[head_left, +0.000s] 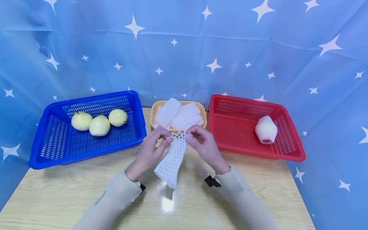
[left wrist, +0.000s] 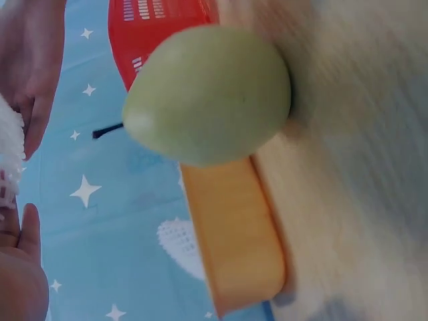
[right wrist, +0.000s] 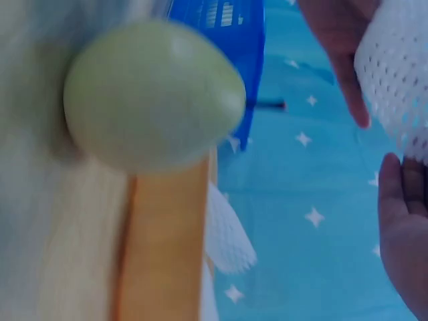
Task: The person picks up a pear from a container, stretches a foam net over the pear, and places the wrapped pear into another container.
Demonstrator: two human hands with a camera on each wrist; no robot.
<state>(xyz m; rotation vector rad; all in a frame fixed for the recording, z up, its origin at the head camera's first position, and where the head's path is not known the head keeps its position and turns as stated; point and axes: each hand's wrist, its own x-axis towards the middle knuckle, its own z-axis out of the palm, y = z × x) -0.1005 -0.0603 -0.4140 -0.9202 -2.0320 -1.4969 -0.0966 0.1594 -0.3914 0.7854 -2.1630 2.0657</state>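
Observation:
A white foam fruit net [head_left: 174,156] hangs at a slant between both hands above the table. My left hand [head_left: 147,151] pinches one side of its stretched upper opening, and my right hand [head_left: 207,149] pinches the other side. The net's wider end dangles toward the front. Both wrist views show a pale green pear [left wrist: 210,97] with a dark stem, standing on the table in front of the yellow basket [left wrist: 234,234]. In the head view that pear is hidden. Part of the held net [right wrist: 401,73] also shows between the hands in the right wrist view.
At left a blue basket [head_left: 138,127] holds 3 pears [head_left: 99,125]. Several flat foam nets [head_left: 185,115] lie in the yellow basket at the back. On the right, a red basket [head_left: 230,134] contains a net-wrapped fruit [head_left: 266,130]. A star-printed blue curtain [head_left: 178,64] stands behind.

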